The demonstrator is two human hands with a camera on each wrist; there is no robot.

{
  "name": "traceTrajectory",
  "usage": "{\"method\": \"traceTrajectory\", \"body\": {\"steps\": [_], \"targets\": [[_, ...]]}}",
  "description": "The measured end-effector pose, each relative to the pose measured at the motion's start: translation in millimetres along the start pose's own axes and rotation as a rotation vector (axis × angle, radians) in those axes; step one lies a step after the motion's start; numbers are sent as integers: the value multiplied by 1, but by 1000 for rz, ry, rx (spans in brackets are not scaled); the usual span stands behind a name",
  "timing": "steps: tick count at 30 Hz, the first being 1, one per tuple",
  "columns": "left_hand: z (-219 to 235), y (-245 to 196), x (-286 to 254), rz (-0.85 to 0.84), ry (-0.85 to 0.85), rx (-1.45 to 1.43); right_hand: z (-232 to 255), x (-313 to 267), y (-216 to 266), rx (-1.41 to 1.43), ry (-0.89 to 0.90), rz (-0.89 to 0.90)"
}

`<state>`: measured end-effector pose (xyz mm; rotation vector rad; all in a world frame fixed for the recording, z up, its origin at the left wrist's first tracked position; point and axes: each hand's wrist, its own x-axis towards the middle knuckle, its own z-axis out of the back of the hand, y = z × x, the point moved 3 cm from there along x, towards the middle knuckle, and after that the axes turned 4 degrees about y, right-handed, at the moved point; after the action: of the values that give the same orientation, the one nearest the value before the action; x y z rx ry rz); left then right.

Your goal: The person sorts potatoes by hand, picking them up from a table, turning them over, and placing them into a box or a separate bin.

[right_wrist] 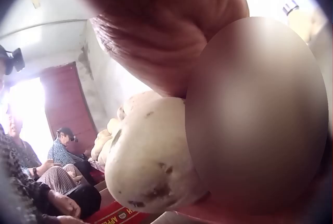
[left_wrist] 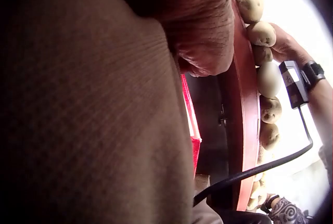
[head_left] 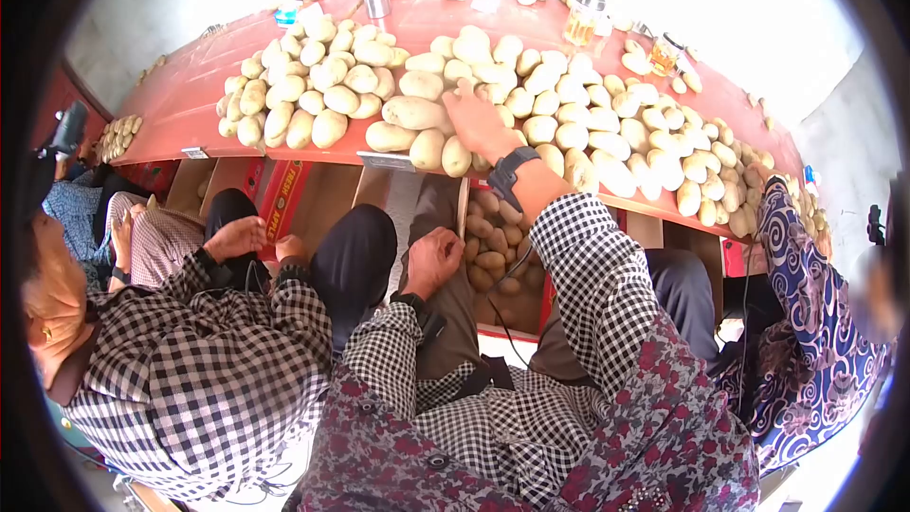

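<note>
Right wrist view alone shows this potato (right_wrist: 151, 154) dark-scarred; left hand (head_left: 435, 262) loosely curled; unclear whether right hand (head_left: 482, 127) grips

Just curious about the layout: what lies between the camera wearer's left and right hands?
In the head view, from right hand to left hand: front potatoes, the red table's edge, then a brown trouser leg.

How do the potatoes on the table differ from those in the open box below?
The table potatoes look pale and brightly lit; the box potatoes look browner, in shade. The table potatoes spread in broad heaps; the box potatoes sit lower, boxed in. Both are rounded and piled together.
</note>
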<state>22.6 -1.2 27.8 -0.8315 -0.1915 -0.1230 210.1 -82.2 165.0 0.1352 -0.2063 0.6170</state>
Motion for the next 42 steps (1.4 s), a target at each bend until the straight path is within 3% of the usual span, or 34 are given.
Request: {"method": "traceTrajectory", "body": {"steps": [3,5,7,8,9,11,13,15,17,19,21,25,27,31,35,37,41,42], "targets": [[-3,9,4,-51,-51,-16,-5,2,-12,119,-166,48],[-7,14,1,-43,-53,-20,14,-18,-14,400,-319,77],[-7,14,1,-41,-27,-20,43,-48,-8,1156,55,-250],[-8,14,1,-38,-31,-1,49,-69,-4,1474,81,-235],[-8,13,3,-46,-20,19,48,-91,-6,1871,193,-69],[-12,15,4,-47,-12,39,36,-131,-3,2143,386,41],[-12,13,4,-46,-31,31,11,-171,0,2221,473,-163],[-11,9,3,-25,-28,6,-52,-208,-9,2225,513,-519],[-12,5,2,30,0,-39,-118,-247,-21,2113,424,-1041],[-14,5,1,17,-7,-11,-166,-273,-29,2162,339,-1259],[-14,5,5,0,-21,13,-178,-282,-27,2182,204,-1438],[-18,9,3,-10,-19,23,-185,-270,-42,2130,-23,-1429],[-18,8,5,0,-9,28,-184,-262,-52,2087,-20,-1302],[-15,4,5,16,11,48,-170,-257,-56,1913,62,-1215],[-13,0,5,-23,-10,39,-142,-252,-43,1714,256,-1105],[-12,-1,4,-6,3,45,-109,-231,-34,1588,400,-915],[-12,0,2,16,4,38,-13,-171,-16,1510,394,-306],[-12,1,1,22,2,34,7,-155,-17,1437,335,-222]]}}
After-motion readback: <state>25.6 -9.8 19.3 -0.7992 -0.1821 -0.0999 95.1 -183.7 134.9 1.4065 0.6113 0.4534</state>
